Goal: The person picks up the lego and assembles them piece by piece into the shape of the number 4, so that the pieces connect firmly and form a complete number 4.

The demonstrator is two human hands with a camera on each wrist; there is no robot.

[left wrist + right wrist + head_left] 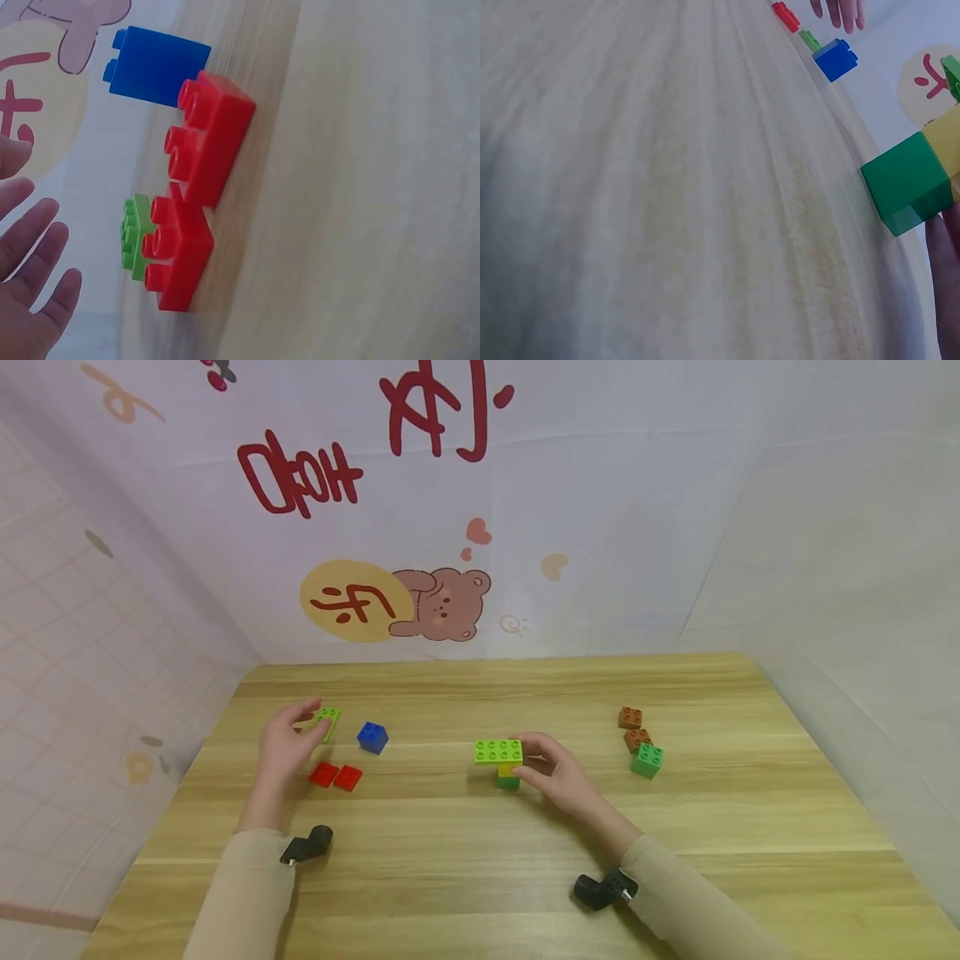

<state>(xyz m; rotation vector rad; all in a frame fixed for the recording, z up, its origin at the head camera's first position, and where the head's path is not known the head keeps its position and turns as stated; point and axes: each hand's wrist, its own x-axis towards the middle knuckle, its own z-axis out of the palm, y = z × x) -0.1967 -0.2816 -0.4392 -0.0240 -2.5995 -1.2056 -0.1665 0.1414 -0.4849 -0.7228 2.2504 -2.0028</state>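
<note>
My right hand [558,777] holds a small stack of toy building bricks at the middle of the table, thumb and fingers at its right side. A long lime-green brick [498,752] lies on top and juts out leftward, over a yellow brick [507,770] and a green brick [907,184] at the bottom. At the left, my left hand [285,743] hovers over another lime-green brick [137,236], partly hidden behind the hand in the head view. Its fingers are spread and apart from that brick in the left wrist view.
Two red bricks [347,777] lie in front of the left hand, and a blue brick [372,737] stands to its right. On the right side are two brown bricks [630,717] and a green brick [647,761]. A printed cloth backdrop [622,510] rises behind the table.
</note>
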